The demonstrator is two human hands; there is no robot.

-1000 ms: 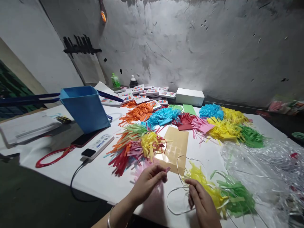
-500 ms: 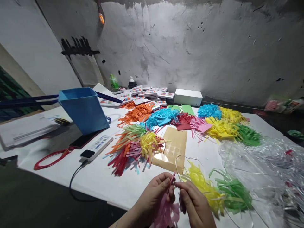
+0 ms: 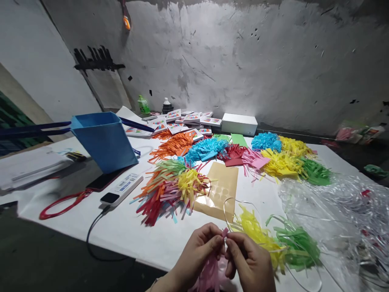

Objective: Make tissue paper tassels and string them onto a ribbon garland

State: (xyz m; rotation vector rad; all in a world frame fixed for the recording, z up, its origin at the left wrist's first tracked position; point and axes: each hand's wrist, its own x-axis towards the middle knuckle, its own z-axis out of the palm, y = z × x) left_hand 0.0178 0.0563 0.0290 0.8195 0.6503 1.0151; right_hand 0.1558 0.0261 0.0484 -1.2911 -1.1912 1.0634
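At the table's front edge, my left hand [image 3: 199, 249] is closed around the twisted top of a pink paper tassel [image 3: 209, 273], its fringe hanging below the fingers. My right hand [image 3: 252, 259] pinches at the same top, where a thin white string [image 3: 225, 211] runs in from above. Fingertips of both hands almost meet there, partly hiding the join. Just right of them lie a yellow tassel [image 3: 252, 227] and a green tassel [image 3: 299, 247], with the string trailing across them.
A multicoloured tassel bunch [image 3: 170, 190] lies beside a brown sheet of round clear stickers [image 3: 223, 188]. Behind are coloured fringe bundles [image 3: 206, 149], small printed boxes [image 3: 191, 117] and a white box [image 3: 239, 123]. Leftward stand a blue bin [image 3: 105, 142] and white device [image 3: 121, 190]; rightward, clear plastic [image 3: 322, 211].
My right hand has closed in on the pink tassel's top, its thumb and finger now pinching there. The left hand keeps its hold. The view has shifted slightly.
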